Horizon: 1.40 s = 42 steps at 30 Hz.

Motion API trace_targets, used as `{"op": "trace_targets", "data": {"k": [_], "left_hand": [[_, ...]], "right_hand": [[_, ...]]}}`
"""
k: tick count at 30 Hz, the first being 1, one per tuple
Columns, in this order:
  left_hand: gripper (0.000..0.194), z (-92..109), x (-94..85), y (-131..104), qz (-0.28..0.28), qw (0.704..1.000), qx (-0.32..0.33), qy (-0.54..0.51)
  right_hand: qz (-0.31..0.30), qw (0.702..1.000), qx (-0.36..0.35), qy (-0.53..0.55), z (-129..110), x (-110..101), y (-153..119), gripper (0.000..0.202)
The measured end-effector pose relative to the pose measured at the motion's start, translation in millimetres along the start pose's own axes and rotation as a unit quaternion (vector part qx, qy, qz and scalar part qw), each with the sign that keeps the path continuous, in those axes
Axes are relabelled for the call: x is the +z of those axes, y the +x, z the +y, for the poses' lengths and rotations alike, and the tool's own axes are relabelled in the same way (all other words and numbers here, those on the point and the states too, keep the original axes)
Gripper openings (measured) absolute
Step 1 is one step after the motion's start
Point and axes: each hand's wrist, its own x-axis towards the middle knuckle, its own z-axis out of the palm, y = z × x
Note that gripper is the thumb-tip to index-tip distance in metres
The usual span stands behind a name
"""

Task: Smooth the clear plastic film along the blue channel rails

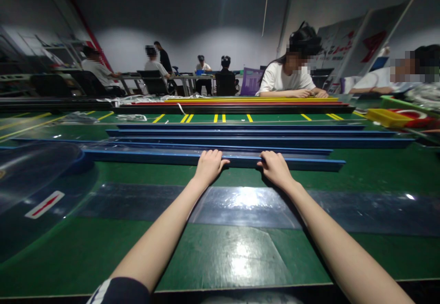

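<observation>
Across the green table (pixel 137 253), left hand (pixel 209 165) and right hand (pixel 275 166) fingers grasp the nearest blue strip (pixel 309 164), the farther strips (pixel 275 141) untouched.

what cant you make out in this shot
Head view:
Palms of the left hand and right hand: hidden by their own backs.
Clear roll: cut off by the left edge.
Clear strip, right end: cut off by the right edge.
Banner, small lettering: blurred.

Single head-worn view, facing forward and down over near green table (pixel 240 258).
</observation>
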Motion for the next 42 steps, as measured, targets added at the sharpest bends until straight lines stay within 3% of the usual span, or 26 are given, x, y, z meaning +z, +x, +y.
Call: {"op": "trace_targets", "data": {"k": [21, 42], "left_hand": [[0.03, -1.5, 3.2, -2.4, 0.032, 0.998, 0.014, -0.051], [0.04, -1.2, -2.0, -0.2, -0.002, 0.999, -0.005, -0.031]], "right_hand": [[-0.019, 0.999, -0.023, -0.036, -2.1, -4.0, -2.5, 0.014], [-0.025, 0.997, -0.04, -0.056, -1.0, -2.9, -2.8, 0.015]]}}
